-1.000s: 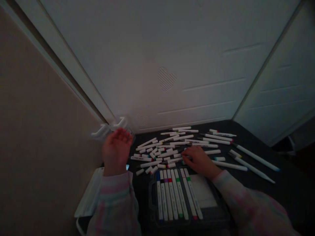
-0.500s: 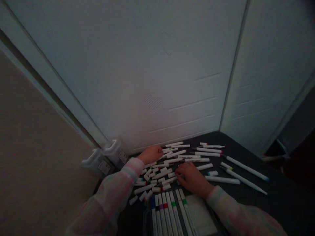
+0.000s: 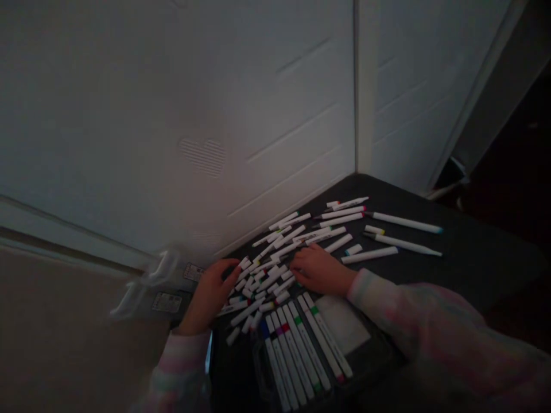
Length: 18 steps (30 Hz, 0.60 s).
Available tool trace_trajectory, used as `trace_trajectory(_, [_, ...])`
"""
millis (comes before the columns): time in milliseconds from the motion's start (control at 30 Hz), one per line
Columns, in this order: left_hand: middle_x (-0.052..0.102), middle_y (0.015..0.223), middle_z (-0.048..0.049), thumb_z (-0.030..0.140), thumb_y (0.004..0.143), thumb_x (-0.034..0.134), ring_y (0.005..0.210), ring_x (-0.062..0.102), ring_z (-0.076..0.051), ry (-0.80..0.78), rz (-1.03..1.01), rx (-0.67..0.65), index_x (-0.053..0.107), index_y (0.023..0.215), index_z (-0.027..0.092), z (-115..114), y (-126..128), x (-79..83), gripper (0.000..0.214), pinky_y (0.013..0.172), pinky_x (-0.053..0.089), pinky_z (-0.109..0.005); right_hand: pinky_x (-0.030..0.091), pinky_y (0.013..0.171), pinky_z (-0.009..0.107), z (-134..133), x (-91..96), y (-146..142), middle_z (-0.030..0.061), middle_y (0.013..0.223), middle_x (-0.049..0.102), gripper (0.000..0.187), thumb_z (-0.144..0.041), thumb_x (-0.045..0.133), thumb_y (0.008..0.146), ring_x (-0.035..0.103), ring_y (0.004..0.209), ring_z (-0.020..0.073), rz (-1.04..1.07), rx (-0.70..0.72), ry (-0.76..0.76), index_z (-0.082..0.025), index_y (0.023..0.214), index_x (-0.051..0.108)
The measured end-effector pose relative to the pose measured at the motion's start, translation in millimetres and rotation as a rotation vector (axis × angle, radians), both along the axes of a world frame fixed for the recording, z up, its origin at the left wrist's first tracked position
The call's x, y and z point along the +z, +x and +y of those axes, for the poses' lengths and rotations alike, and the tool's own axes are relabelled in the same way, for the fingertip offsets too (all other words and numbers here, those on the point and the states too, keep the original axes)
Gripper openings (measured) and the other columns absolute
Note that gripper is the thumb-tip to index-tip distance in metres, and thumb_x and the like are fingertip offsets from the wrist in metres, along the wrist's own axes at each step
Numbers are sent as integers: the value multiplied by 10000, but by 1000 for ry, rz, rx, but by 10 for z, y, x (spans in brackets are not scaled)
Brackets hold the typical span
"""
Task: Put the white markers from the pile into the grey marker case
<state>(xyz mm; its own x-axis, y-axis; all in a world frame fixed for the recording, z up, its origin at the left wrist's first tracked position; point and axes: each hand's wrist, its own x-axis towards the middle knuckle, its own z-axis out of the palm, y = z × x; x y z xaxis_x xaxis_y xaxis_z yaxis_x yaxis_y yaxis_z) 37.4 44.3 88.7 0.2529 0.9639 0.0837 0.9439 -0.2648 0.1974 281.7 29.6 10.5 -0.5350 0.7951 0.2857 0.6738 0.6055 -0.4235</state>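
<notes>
A pile of white markers and loose caps [image 3: 275,269] with coloured ends lies on a dark table [image 3: 473,258]. My left hand [image 3: 210,293] reaches into the pile's left edge, fingers stretched out and touching the caps. My right hand [image 3: 317,269] lies palm down on the pile's right side, its fingers curled together over the markers; what they hold is hidden. Just in front of my hands a dark open case [image 3: 370,355] holds a row of several markers [image 3: 297,344] side by side.
Longer white pens [image 3: 404,222] lie spread at the table's far right. White panelled walls [image 3: 267,103] meet in a corner behind the table. Two clear plastic boxes with labels [image 3: 166,287] sit to the left of the table. The room is dim.
The view has swung to the right and tilted. My left hand has drawn back from the far side of the pile to its left edge. My right hand has stayed on the markers.
</notes>
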Motion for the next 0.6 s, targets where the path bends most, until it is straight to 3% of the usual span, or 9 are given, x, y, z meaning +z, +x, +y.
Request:
trace_trajectory(167, [653,848,-78,445,770,409,799,598,-197,167,-185,214,619,851,144,-435,-141,-234,377,690,471,-300,240,717,309,0,-18,8,49,818,621,216,-238,412,825,527,804,171,-27,-12,33,-162,823,615])
trace_trajectory(300, [651,869,-71,415,785,411,786,598,-183,219,-292,322,615,881,138,-492,36,-433,357,658,469,-282,237,719,305,-9,-19,16,44,833,621,218,-238,410,826,529,819,170,-44,3,14,-165,839,615])
trace_trajectory(433, [645,915,-43,387,780,454,859,582,-176,210,-371,290,611,935,163,-463,302,-484,314,755,451,-289,231,723,313,-17,0,16,55,855,620,225,-236,406,825,525,847,178,-68,4,5,-157,850,615])
trace_trajectory(600, [636,906,-42,351,801,461,860,578,-172,254,-426,153,604,908,155,-504,479,-403,265,789,439,-289,236,702,315,-17,11,9,52,840,616,237,-259,395,833,521,818,179,-91,-1,20,-161,855,610])
